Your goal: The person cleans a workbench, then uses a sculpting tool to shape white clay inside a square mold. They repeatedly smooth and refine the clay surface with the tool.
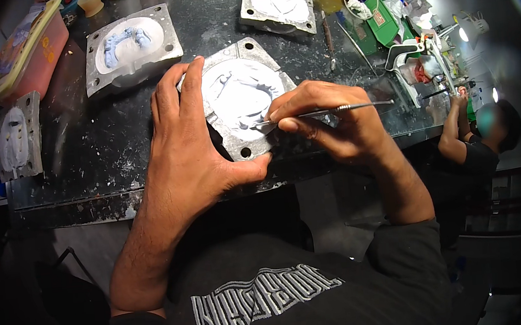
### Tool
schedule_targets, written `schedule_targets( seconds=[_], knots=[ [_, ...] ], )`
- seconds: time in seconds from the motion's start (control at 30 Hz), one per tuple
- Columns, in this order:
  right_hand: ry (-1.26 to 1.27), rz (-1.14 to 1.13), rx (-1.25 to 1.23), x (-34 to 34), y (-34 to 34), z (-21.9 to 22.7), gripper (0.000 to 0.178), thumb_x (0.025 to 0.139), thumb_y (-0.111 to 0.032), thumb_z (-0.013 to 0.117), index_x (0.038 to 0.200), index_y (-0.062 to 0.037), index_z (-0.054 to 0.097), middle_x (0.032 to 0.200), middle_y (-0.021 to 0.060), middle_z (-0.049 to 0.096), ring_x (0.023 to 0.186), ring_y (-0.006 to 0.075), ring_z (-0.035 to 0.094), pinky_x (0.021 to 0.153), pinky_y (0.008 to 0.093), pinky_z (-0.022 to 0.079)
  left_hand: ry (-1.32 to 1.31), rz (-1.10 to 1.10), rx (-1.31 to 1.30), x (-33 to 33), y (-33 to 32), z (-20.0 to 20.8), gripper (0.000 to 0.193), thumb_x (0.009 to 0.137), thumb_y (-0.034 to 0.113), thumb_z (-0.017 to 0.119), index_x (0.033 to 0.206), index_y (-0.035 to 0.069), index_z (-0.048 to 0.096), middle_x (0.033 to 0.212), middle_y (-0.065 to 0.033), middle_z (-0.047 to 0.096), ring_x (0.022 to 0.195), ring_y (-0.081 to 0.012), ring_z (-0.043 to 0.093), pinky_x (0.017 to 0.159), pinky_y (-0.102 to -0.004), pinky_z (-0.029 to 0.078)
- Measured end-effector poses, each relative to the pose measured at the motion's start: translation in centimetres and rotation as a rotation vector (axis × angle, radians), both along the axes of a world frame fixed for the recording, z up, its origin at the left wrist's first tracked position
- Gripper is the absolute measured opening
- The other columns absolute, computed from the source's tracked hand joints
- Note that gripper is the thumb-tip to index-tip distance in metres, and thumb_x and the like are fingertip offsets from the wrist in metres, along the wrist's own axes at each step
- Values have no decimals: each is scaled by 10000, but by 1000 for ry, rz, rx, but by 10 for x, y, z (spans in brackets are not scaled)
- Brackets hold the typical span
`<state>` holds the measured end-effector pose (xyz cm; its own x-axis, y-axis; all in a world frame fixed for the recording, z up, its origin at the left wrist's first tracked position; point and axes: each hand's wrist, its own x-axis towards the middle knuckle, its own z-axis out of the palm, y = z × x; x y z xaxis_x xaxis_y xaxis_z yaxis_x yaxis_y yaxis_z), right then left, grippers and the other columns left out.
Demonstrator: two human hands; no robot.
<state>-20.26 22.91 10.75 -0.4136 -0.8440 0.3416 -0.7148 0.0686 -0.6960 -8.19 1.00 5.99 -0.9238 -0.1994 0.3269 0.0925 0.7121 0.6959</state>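
Near flask (234, 147): silver-grey; its plaster (234, 102) bright white. Thin tool (324, 112): silver. Counter (93, 150): black, white flecks and smears. Upper-left flask (102, 77): grey, white plaster, blue-grey arch (113, 52). Tub (49, 54): pinkish, orange-yellow motifs, yellow lid rim. Box (383, 20): green. Shirt (379, 289): black, pale grey line-pattern print.

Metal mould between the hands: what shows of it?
The metal mould is grey and squarish, with round corner holes. Its white, plaster-like fill bears an arch-shaped relief. It sits askew by the near edge of the black table, fill side up. The left hand braces its side and near corner; the tool in the right hand appears to touch the fill.
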Motion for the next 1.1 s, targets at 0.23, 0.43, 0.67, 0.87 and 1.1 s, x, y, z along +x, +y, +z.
schedule_targets(
  seconds=[0.23,0.43,0.67,0.87,1.1],
  knots=[
    [102,15,-31,8,0,-1,102,970,-39,774,1059,-2,743,1013,111,774,939,263,771,830,354,610,14,4,2,1,1,-1,1275,551,286,988,1631,30,361,1584,-238,393,1479,-444,417,1227,-511,412],
    [360,37,-80,18,-2,-6,99,960,-36,776,1039,10,738,1005,121,771,959,274,776,839,374,626,36,25,-68,2,2,-1,1284,568,338,1007,1631,22,360,1558,-242,412,1460,-443,427,1203,-517,430],
    [-65,-481,-420,34,31,-14,136,980,44,742,1112,47,772,1067,143,782,994,212,749,905,307,574,34,82,-182,45,10,10,1190,649,477,1013,1561,-24,434,1388,-197,515,1339,-411,489,1150,-539,418],
    [-66,-538,-259,61,20,-20,188,920,59,793,1106,34,783,1059,136,805,992,212,785,875,317,609,116,97,-266,19,9,9,1144,689,474,990,1571,-5,441,1575,-234,432,1469,-426,387,1231,-550,349],
    [326,-448,-266,44,19,-27,138,912,54,798,1044,27,769,1012,150,804,900,272,798,793,335,621,58,-54,-283,-7,6,13,1274,669,558,982,1628,-26,380,1682,-280,358,1576,-435,324,1281,-527,334]
  ],
)
